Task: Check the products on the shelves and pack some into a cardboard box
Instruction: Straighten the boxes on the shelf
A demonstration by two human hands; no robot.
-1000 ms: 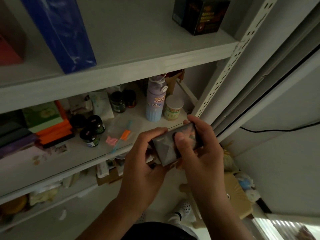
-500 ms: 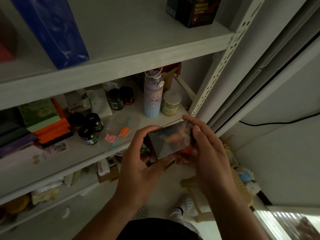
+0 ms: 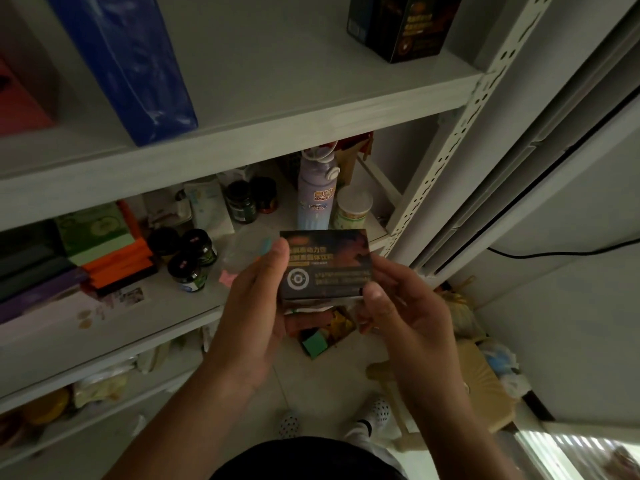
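small dark box [image 3: 325, 265] was held just off the front edge of the middle shelf [image 3: 173, 317], printed face toward the camera. left hand [image 3: 252, 306] gripped its left end, thumb on the face, fingers behind. right hand [image 3: 408, 306] pinched the lower right corner, thumb on top. both had hold of it, neither wrapped right round

risks as i read them:
- edge-only hold over open floor below the shelf, so a regrip to turn it could drop it
- dim light, small print, easy misread
- dark jars [image 3: 194, 261] sat near the shelf's front edge, and a careless put-back could knock them

container [image 3: 325, 330] of coloured bits lay below the shelf, half hidden by the hands; couldn't confirm it was the packing carton
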